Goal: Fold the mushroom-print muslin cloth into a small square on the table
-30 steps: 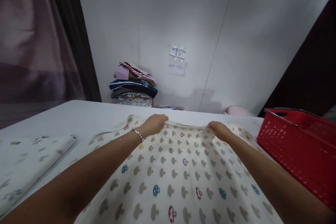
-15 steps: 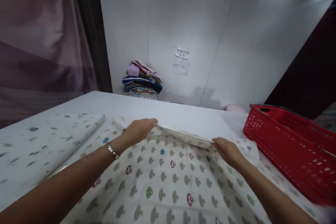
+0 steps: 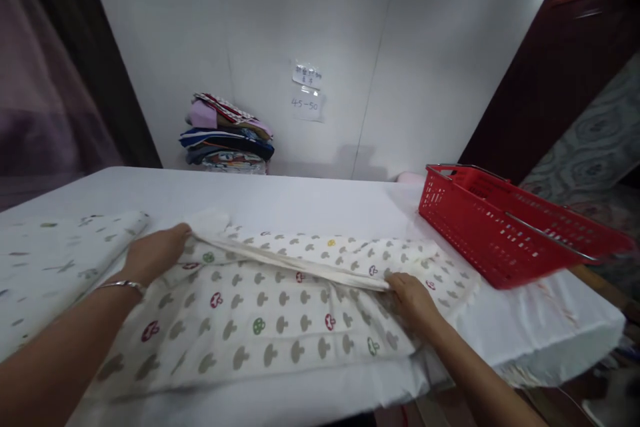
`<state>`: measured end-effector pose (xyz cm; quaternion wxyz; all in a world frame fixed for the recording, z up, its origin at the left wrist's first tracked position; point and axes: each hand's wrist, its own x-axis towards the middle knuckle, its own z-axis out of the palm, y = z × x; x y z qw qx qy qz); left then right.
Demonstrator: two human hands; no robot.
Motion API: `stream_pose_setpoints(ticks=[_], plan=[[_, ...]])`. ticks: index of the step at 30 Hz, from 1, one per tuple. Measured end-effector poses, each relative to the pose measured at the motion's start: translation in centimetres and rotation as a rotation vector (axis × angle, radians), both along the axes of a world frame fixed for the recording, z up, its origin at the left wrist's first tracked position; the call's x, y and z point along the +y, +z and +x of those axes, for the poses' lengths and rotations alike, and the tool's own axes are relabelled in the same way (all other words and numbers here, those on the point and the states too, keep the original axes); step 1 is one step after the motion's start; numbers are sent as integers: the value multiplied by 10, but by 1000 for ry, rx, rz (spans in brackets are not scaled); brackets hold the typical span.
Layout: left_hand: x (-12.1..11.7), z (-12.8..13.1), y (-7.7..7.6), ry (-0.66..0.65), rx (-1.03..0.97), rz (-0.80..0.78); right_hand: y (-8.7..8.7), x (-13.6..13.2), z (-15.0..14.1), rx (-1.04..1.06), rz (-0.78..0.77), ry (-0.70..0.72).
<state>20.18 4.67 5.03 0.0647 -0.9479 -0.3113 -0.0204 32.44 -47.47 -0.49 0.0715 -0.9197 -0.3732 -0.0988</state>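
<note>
A white cloth printed with mushrooms (image 3: 270,320) lies across the table in front of me. My left hand (image 3: 159,250) is closed on the left end of its raised edge, and a silver bracelet circles that wrist. The right end of the same edge is pinched in my right hand (image 3: 407,293). Between the two hands the edge runs as a pale, slightly slack strip. Behind this strip, more mushroom-printed fabric lies flat. A folded white cloth with a sparse leaf-like print (image 3: 60,260) lies beside my left hand.
At the right stands a red perforated basket (image 3: 480,227) with metal handles. A pile of folded fabrics (image 3: 227,137) sits at the table's back edge by the wall. Handwritten paper signs (image 3: 306,97) hang on the wall. The white table (image 3: 325,197) ends in a draped front edge.
Both hands, still on the cloth's edge, have come nearer to me and moved farther apart. The near part of the cloth now lies on the table within its front edge. The view has turned right.
</note>
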Motion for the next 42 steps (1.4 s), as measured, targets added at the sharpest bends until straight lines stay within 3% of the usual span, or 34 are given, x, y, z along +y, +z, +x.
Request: stream_pose_setpoints(ticks=[2, 5, 9, 12, 15, 19, 22, 26, 33, 37, 42], plan=[[-9, 10, -7, -58, 80, -5, -4, -7, -1, 27, 25, -14], [-56, 31, -11, -235, -90, 45, -3, -10, 1, 57, 92, -2], [-171, 48, -9, -668, -262, -180, 26, 0, 7, 47, 157, -36], [-258, 54, -13, -959, -278, -392, 56, 16, 13, 155, 181, 56], [-306, 63, -25, -947, -286, -599, 66, 28, 22, 243, 171, 147], [-311, 74, -46, -695, -213, -755, 37, 11, 36, 121, 111, 117], [-305, 72, -55, -614, -227, -801, 6, -19, 36, 34, 196, 18], [-312, 60, -49, -743, -190, -816, -16, -46, 23, 75, 412, -91], [-322, 65, -24, -825, -72, -855, -11, -51, -14, -23, 531, 107], [-335, 77, -28, -952, -140, -795, -10, -52, -35, -16, 561, 170], [-351, 74, -35, -1200, -51, -672, -14, -51, -55, 27, 603, 241]])
